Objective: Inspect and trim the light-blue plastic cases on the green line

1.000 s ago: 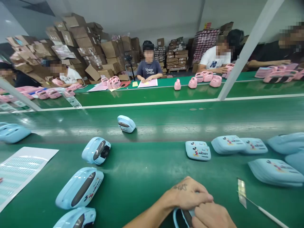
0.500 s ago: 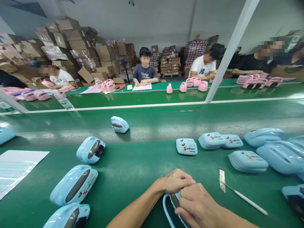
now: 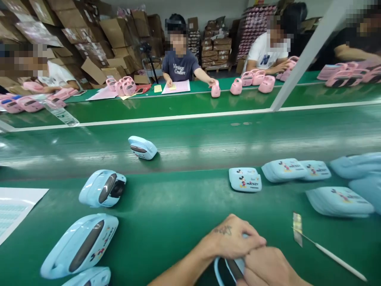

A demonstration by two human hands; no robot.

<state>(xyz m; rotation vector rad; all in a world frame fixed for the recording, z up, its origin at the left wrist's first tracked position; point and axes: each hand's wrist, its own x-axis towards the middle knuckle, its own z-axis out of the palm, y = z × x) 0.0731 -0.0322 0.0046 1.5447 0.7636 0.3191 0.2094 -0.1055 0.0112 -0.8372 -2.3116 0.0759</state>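
On the far table [image 3: 178,106], pink cases [image 3: 236,86], one touched by a co-worker's hand [image 3: 211,82], and at left a clear bottle [image 3: 64,114]; behind, piled cardboard boxes [image 3: 119,33] and a tripod [image 3: 152,66].

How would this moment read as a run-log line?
left hand: holding light-blue handled plastic case | right hand: holding same case | thin white-handled tool: on green tabletop

free tabletop [image 3: 149,226] between left hand [image 3: 238,238] and blue cases [image 3: 64,248] at left, white-handled tool [image 3: 339,261] barring right, room beneath hand unclear
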